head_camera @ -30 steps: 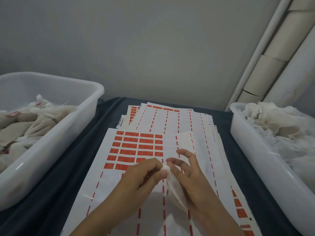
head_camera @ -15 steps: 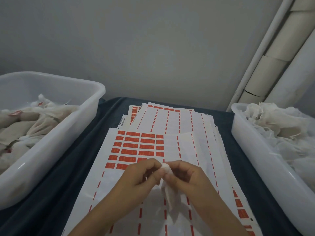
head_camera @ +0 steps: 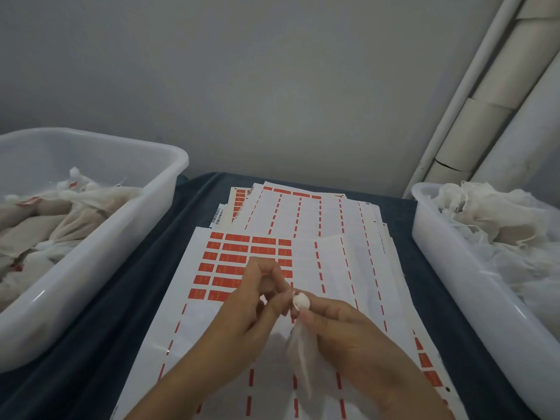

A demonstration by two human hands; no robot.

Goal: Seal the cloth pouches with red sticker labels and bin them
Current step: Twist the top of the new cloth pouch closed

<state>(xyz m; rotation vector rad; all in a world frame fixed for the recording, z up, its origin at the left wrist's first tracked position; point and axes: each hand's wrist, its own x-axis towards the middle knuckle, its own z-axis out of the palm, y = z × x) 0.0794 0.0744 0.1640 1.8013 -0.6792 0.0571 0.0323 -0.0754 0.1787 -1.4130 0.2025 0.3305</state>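
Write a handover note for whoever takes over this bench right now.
Right hand: pinches the gathered neck of a pouch over the label sheets.
Left hand: fingertips at the neck; a bit of red shows at them, maybe a label, cannot tell.
Left bin: pouches, some showing red labels.
Right bin: loose pouches, no red visible.
Left to do: seal this pouch, bin it, then work through the right bin.
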